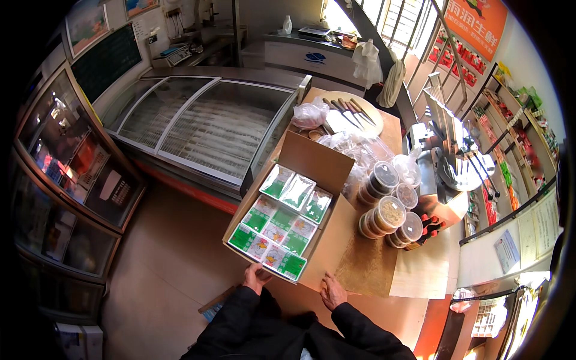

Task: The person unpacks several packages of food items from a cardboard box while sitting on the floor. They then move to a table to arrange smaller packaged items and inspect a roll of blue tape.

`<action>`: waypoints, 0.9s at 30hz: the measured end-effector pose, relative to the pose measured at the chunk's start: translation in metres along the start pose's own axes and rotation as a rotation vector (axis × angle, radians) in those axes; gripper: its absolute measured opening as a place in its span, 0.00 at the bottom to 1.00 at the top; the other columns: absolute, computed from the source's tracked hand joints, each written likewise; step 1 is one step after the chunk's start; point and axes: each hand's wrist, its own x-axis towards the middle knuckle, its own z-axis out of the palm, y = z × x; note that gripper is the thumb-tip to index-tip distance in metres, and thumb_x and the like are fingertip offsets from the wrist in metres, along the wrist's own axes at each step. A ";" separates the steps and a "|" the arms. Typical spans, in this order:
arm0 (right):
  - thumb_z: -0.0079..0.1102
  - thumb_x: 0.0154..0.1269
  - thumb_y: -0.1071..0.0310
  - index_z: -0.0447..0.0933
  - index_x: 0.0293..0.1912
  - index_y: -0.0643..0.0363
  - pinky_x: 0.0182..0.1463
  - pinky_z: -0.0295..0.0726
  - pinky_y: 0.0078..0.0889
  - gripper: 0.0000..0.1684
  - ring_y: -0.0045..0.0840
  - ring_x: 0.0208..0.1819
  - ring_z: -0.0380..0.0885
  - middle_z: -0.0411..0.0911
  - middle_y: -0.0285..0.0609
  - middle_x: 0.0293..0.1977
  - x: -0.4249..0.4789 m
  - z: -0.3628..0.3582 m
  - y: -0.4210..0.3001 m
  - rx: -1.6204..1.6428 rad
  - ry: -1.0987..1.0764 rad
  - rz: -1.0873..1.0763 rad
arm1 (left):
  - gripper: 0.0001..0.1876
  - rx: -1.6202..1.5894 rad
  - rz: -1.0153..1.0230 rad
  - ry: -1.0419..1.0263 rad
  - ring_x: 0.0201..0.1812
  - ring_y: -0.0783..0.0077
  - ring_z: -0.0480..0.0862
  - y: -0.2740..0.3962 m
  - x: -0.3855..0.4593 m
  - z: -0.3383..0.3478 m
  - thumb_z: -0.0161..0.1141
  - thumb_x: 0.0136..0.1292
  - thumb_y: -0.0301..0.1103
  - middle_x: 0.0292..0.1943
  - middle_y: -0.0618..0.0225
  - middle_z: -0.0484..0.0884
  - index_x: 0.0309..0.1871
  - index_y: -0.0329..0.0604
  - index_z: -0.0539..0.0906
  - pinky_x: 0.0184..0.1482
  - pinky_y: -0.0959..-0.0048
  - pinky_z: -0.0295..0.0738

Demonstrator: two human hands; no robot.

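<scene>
In front of me an open cardboard box (330, 159) sits at the left side of the table, its flaps folded outward. Green and white printed packs (274, 225) fill it, several of them in a lower layer and a few raised at the far end. My left hand (255, 278) grips the near left corner of the box, thumb on the rim. At the near edge of the right-hand flap (335, 245) is my right hand (333, 291), its fingers over the cardboard. The undersides of both grips are hidden.
Stacked lidded tubs (382, 213) and dark bottles with red caps (431, 225) stand right of the box. Beyond lie plastic bags (310, 112) and knives on a round board (375, 114). A slicer (450, 153) stands far right, a glass-topped freezer (216, 130) to the left.
</scene>
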 end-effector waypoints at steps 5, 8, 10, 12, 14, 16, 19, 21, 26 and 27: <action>0.56 0.55 0.69 0.72 0.52 0.58 0.52 0.79 0.43 0.22 0.46 0.56 0.75 0.68 0.51 0.63 0.001 -0.001 -0.007 -0.081 -0.063 0.030 | 0.18 0.007 -0.023 -0.029 0.51 0.68 0.79 0.008 -0.002 0.002 0.57 0.57 0.36 0.46 0.69 0.79 0.52 0.46 0.77 0.50 0.57 0.78; 0.56 0.56 0.70 0.73 0.53 0.58 0.56 0.78 0.42 0.22 0.47 0.58 0.73 0.68 0.52 0.63 0.006 -0.004 -0.011 -0.069 -0.065 -0.021 | 0.17 -0.029 0.002 -0.007 0.50 0.68 0.78 0.004 0.004 -0.003 0.57 0.57 0.37 0.43 0.70 0.78 0.51 0.46 0.77 0.50 0.55 0.78; 0.56 0.55 0.70 0.73 0.53 0.58 0.55 0.78 0.43 0.23 0.47 0.59 0.73 0.67 0.53 0.63 0.006 -0.005 -0.007 -0.065 -0.085 -0.006 | 0.17 -0.062 0.001 -0.008 0.49 0.68 0.76 0.002 0.003 0.003 0.59 0.56 0.38 0.39 0.72 0.75 0.49 0.46 0.78 0.51 0.52 0.77; 0.56 0.55 0.70 0.73 0.52 0.59 0.55 0.78 0.43 0.23 0.47 0.59 0.73 0.67 0.54 0.63 0.006 -0.006 -0.006 -0.074 -0.108 0.006 | 0.17 -0.068 0.011 0.012 0.49 0.68 0.76 -0.001 0.003 0.003 0.59 0.56 0.38 0.39 0.71 0.75 0.49 0.45 0.78 0.52 0.51 0.76; 0.56 0.54 0.70 0.73 0.52 0.59 0.55 0.78 0.44 0.23 0.48 0.59 0.73 0.67 0.54 0.63 0.007 -0.005 -0.009 -0.096 -0.133 0.017 | 0.17 -0.066 0.029 -0.001 0.50 0.67 0.76 0.002 0.008 0.001 0.59 0.56 0.39 0.41 0.70 0.76 0.49 0.45 0.78 0.53 0.51 0.76; 0.55 0.55 0.69 0.72 0.52 0.60 0.55 0.78 0.44 0.23 0.48 0.58 0.73 0.67 0.54 0.63 0.005 -0.005 -0.007 -0.083 -0.119 -0.019 | 0.19 -0.039 0.013 -0.024 0.53 0.66 0.76 0.002 0.005 -0.004 0.59 0.56 0.40 0.46 0.67 0.77 0.51 0.44 0.78 0.54 0.51 0.76; 0.55 0.55 0.69 0.72 0.53 0.61 0.55 0.78 0.44 0.23 0.48 0.58 0.73 0.67 0.54 0.63 0.004 -0.008 -0.003 -0.090 -0.133 -0.037 | 0.22 -0.016 0.043 -0.028 0.55 0.65 0.75 -0.001 0.001 -0.001 0.58 0.57 0.41 0.49 0.66 0.77 0.54 0.43 0.77 0.56 0.50 0.76; 0.55 0.55 0.69 0.72 0.53 0.61 0.55 0.78 0.43 0.23 0.48 0.58 0.73 0.67 0.54 0.63 0.004 -0.009 0.000 -0.095 -0.141 -0.048 | 0.23 0.006 0.064 -0.005 0.56 0.65 0.74 -0.002 0.000 0.002 0.57 0.58 0.41 0.50 0.65 0.77 0.56 0.42 0.76 0.57 0.50 0.75; 0.55 0.55 0.69 0.72 0.53 0.61 0.56 0.78 0.43 0.23 0.49 0.57 0.73 0.67 0.54 0.63 0.003 -0.009 0.004 -0.094 -0.130 -0.078 | 0.25 0.008 0.066 -0.035 0.57 0.64 0.74 -0.001 -0.005 0.007 0.57 0.58 0.40 0.52 0.64 0.76 0.58 0.41 0.75 0.57 0.51 0.75; 0.55 0.55 0.69 0.72 0.53 0.61 0.56 0.78 0.43 0.23 0.49 0.57 0.73 0.67 0.54 0.63 0.003 -0.009 0.004 -0.097 -0.144 -0.062 | 0.25 0.009 0.065 -0.031 0.57 0.64 0.74 0.000 -0.006 0.008 0.57 0.58 0.40 0.52 0.64 0.77 0.58 0.40 0.75 0.57 0.51 0.75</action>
